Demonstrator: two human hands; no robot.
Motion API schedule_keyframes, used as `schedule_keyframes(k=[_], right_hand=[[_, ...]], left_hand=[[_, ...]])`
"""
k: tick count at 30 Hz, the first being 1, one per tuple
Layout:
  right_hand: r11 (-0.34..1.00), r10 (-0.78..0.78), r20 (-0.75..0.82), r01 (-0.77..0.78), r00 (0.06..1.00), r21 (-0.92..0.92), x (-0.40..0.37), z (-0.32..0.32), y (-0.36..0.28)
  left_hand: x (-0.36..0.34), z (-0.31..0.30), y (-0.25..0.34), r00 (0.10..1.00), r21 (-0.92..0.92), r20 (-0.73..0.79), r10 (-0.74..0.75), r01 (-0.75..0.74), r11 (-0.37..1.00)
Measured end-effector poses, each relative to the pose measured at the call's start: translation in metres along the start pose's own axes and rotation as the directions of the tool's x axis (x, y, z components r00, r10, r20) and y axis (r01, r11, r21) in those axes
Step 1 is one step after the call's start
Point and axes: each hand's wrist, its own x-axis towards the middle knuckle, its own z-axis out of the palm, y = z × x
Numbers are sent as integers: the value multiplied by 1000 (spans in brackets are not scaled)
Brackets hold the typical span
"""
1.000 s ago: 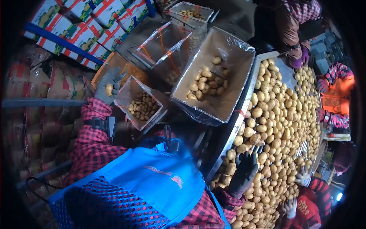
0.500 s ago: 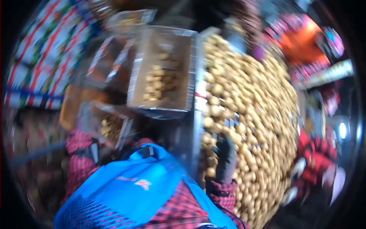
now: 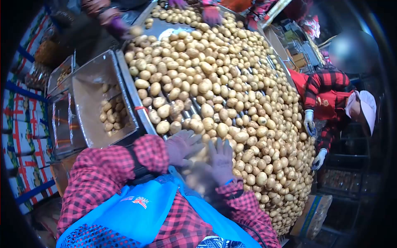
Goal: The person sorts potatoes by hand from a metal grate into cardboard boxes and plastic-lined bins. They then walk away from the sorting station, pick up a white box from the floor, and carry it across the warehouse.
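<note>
Both hands (image 3: 182,146) (image 3: 222,160) among potatoes (image 3: 261,178) (smooth, rounded)

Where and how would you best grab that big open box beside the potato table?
Probably by the top rims of its short ends, from above: the box is open-topped, and one long side sits close to the table's metal edge, leaving little room there.

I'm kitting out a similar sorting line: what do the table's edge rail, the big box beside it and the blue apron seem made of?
Edge rail: probably bare metal; grey, dull sheen.
Big box: likely cardboard, matt brown, with glossy clear film, apparently plastic, over its rim.
Blue apron: smooth, probably synthetic fabric; lower part perforated like mesh.
</note>
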Motion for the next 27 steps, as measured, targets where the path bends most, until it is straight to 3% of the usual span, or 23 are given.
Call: schedule_keyframes(k=[3, 4, 5, 8, 9, 10, 11, 13, 14, 15, 16, 17, 19, 20, 22, 23, 24, 25, 26, 27], right_hand=[[997, -78, -76, 76, 994, -33, 43, 5, 22], [997, -71, -75, 69, 995, -24, 57, 3, 31], [992, -124, -109, 119, 986, -53, 74, -1, 42], [961, -196, -111, 169, 974, -219, 116, -7, 69], [984, -123, -182, 97, 975, -148, 129, -11, 78], [996, 34, -122, -44, 992, -81, 142, -20, 89], [983, 183, -54, -184, 982, -24, 149, -31, 100], [933, 345, -179, -357, 922, -40, 135, -43, 108], [958, 288, -196, -283, 937, 56, 119, -50, 114], [953, 304, -190, -298, 934, 61, 105, -55, 107], [896, 353, -220, -261, 909, 358, 87, -62, 96], [762, 413, -236, -191, 880, 619, 69, -68, 83], [509, 542, -206, -123, 815, 852, 47, -72, 44], [310, 617, 21, -267, 786, 912, 40, -57, 37], [124, 523, 93, -184, 847, 975, 31, -33, 8], [134, 382, 107, -170, 918, 976, 34, -28, 2], [505, 238, -234, 85, 943, 859, 38, -3, 0], [336, 270, -50, -46, 962, 941, 42, -20, -8], [305, 265, -43, -42, 963, 951, 43, -17, -10], [270, 256, -35, -37, 966, 962, 44, -13, -11]], left_hand=[[56, 33, -39, 987, -44, -23, -161, 160, 986], [62, 32, -40, 980, 189, -133, -149, 173, 967], [71, 32, -48, 990, 316, -65, -127, 141, 938], [99, 20, -55, 976, 286, 48, -213, 190, 939], [104, 10, -54, 974, 295, 57, -221, 195, 935], [108, -3, -51, 961, 306, 157, -227, 172, 937], [103, -5, -53, 976, 261, 104, -192, 159, 952], [91, -24, -50, 994, 205, -17, -110, 111, 972], [85, -30, -53, 995, 203, -5, -100, 99, 974], [79, -33, -58, 969, -58, -48, -243, 241, 969], [72, -35, -59, 920, -320, -42, -391, 358, 877], [69, -38, -60, 896, -306, -281, -343, 255, 917], [79, -50, -61, 820, -372, -372, -434, 297, 879], [84, -48, -66, 827, -367, -365, -429, 295, 882], [101, -41, -76, 824, -91, -495, -276, 267, 959], [112, -45, -70, 867, -16, -436, -240, 259, 966], [122, -39, -72, 907, 84, -382, -177, 225, 971], [132, -29, -75, 937, 184, -328, -120, 188, 965], [138, -16, -80, 936, 308, -338, -102, 212, 928], [142, -16, -85, 939, 316, -331, -91, 201, 927]])
